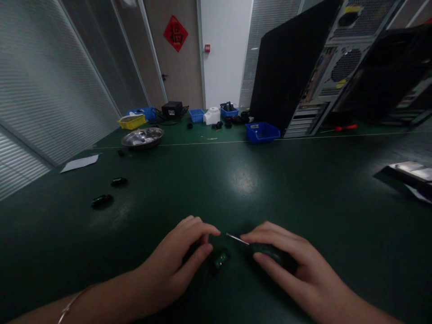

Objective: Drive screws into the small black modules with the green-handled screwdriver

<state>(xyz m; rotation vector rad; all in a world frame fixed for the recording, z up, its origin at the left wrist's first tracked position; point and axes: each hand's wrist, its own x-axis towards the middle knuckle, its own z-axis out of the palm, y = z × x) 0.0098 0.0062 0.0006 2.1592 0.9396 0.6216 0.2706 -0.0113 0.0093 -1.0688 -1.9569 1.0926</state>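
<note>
My right hand (293, 261) is closed around the dark handle of a screwdriver (238, 239), its thin metal shaft pointing left. The tip sits just short of my left index finger. My left hand (187, 252) is held over the table with thumb and index finger apart, and nothing shows between them. Beside its thumb, on the green tabletop, lies a small black device with a bare green circuit board (221, 259). What the device is I cannot make out. A thin bracelet circles my left wrist.
Two dark rounded objects (102, 201) lie at the left, near a white paper (80, 163). Farther back stand a metal bowl (142, 137), a yellow tray (132, 121), a blue bin (263, 133) and a white plastic housing (212, 116). A large black computer case (293, 63) rises at the right.
</note>
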